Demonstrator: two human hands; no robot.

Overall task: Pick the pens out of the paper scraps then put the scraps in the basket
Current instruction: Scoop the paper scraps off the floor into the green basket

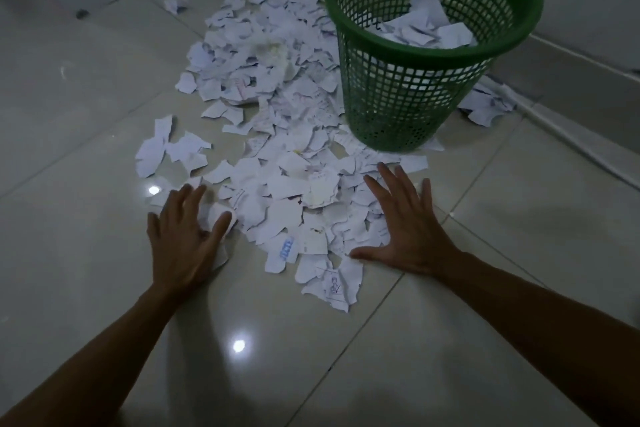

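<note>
My left hand (188, 236) and right hand (408, 225) lie flat, grip released, flanking the paper scraps (284, 156) on the floor (86, 114). Green basket (415, 87) stands beyond my right fingertips, holding scraps.

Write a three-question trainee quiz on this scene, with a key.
1. True or false: the basket already holds scraps.
2. Which hand rests on a scrap at the pile's near edge: A left, B right?
3. How many pens show?

Key: 1 true. 2 A; the right lies spread flat at the other edge. 3 none visible.
</note>
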